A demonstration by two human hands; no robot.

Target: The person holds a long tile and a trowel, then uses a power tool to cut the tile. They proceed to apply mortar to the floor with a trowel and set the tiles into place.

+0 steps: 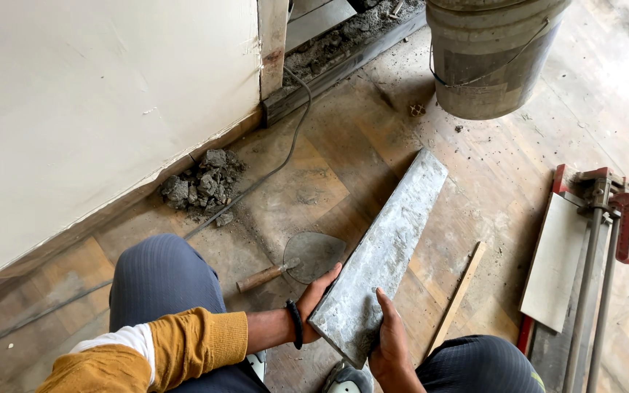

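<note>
A crouching worker grips the near end of a long grey tile point(381, 255) with both hands, its far end resting on the dusty floor point(314, 153) and pointing toward a bucket. The left hand point(314, 302), a dark band at its wrist, curls around the tile's left edge with the thumb lying on top; the right hand point(391, 342) clasps the near right corner, fingers wrapped under and thumb pressed flat along the face. The upturned face of the tile carries a thin, patchy grey coat of mortar, so buttering looks done or nearly so, while the tile itself is not yet set in place anywhere visible.

Just beyond the left hand, a pointed trowel point(300, 260) with a wooden handle lies flat on the floor, its blade smeared grey. A thin wooden strip point(460, 291) lies to the right of the tile, and further right a manual tile cutter point(595, 247) holds a pale tile on its bed. A heap of broken mortar rubble point(202, 182) sits against the white wall point(96, 109). Farthest off stands a mortar-stained grey bucket point(489, 62); its contents cannot be seen from this angle.
</note>
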